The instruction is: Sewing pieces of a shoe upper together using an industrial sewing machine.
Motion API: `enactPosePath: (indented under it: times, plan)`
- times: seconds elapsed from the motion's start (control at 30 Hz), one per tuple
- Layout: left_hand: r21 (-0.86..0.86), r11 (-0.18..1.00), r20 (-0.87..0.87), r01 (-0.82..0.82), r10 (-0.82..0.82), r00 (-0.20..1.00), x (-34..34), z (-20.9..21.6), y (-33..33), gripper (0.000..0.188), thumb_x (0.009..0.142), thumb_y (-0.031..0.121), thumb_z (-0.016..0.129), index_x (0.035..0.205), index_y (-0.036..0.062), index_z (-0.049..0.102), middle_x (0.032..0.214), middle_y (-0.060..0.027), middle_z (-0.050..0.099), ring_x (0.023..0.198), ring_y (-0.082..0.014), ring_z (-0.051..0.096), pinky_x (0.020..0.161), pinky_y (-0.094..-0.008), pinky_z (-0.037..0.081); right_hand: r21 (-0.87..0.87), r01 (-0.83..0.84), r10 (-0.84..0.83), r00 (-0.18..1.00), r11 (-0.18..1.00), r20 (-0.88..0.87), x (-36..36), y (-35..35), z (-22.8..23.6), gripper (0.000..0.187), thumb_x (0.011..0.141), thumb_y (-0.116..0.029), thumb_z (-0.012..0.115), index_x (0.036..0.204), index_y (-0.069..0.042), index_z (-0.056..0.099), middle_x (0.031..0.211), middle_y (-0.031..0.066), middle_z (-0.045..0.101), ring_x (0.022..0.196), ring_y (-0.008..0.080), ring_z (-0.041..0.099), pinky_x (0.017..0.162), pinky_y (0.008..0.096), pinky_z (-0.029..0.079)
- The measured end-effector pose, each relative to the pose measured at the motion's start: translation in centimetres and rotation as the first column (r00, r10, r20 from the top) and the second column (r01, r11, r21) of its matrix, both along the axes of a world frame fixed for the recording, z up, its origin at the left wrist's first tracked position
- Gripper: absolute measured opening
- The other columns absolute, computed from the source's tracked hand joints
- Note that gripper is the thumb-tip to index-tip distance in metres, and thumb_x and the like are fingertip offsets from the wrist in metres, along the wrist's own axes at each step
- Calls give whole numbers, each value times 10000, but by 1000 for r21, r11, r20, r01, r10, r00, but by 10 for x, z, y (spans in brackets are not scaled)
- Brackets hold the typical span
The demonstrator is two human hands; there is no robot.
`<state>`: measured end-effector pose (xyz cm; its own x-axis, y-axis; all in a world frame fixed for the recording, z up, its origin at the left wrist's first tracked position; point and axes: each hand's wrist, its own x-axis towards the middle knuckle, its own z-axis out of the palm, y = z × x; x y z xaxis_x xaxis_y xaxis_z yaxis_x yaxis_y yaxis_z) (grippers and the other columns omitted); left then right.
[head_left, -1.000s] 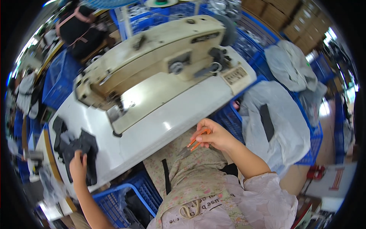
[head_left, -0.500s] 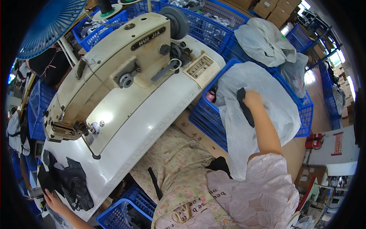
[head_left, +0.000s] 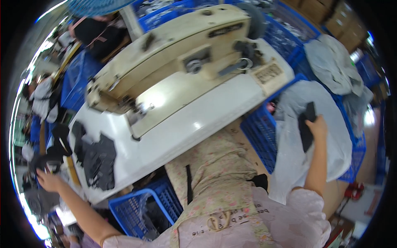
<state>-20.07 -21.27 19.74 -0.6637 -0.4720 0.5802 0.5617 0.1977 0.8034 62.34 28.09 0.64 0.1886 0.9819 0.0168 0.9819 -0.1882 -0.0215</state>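
Note:
My right hand (head_left: 317, 127) pinches a flat dark fabric piece (head_left: 306, 130) over a big translucent plastic bag (head_left: 335, 144), which lies across a blue basket. Far to the left, past the table's end, my left hand (head_left: 50, 181) is closed on a black fabric piece (head_left: 58, 142), though blur softens its outline. A pile of dark cut pieces (head_left: 99, 159) rests on the left end of the white table (head_left: 190, 128). Behind it stands a cream industrial sewing machine (head_left: 173, 45), touched by neither hand.
Blue baskets stand on the right (head_left: 260, 132), below the table's front edge (head_left: 124, 208), and behind the machine (head_left: 285, 37). Another plastic bag (head_left: 333, 62) sits at the back right. A blue fan (head_left: 97, 6) is at the top left. Red extinguishers (head_left: 353, 191) stand lower right.
The view has swung, shifting the scene rightward. My left hand has moved outward past the table's end with a black piece, away from the pile. My right hand still holds its dark piece over the bag.

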Motion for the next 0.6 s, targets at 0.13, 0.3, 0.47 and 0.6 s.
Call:
enactPosePath:
  times: [0.13, 0.3, 0.47, 0.6]
  plan:
    - [-604, 770, -328, -205, -5, 945, 64, 61, 6, 367, 946, 250, 670, 1143, -59, 674, 1072, -155, 715, 868, -180, 673, 786, -277, 518, 91, -137, 145, 986, 986, -82, -2, -7, 38, 580, 704, -407, 765, 1039, 14, 549, 902, 261, 674, 887, 456, 647, 751, 502, 496]
    - [-893, -299, -248, -337, -298, 922, 233, 12, 91, 382, 752, 57, 649, 1133, 57, 662, 715, -41, 592, 604, -238, 582, 504, -377, 457, 156, -358, 390, 862, 921, -323, -81, -44, 92, 461, 743, -276, 777, 1051, -16, 554, 808, 182, 647, 742, 309, 642, 677, 390, 484]
    - [-980, -192, 131, -46, -807, 575, 315, -83, 152, 550, 721, 133, 639, 1231, -59, 568, 676, -6, 462, 589, -165, 512, 495, -315, 418, -48, -759, 209, 239, 650, -948, -169, -74, 77, 573, 725, -173, 823, 1210, -37, 550, 1025, 73, 652, 854, 142, 616, 776, 290, 509]
    - [-992, -114, 122, 49, -830, 545, 352, -111, 196, 562, 688, 156, 608, 1199, -78, 585, 703, -15, 521, 610, -167, 543, 512, -290, 445, -90, -933, -199, 20, 350, -980, -238, -97, 73, 642, 779, -248, 794, 1299, 6, 517, 1308, 181, 599, 833, 181, 694, 593, 201, 499]
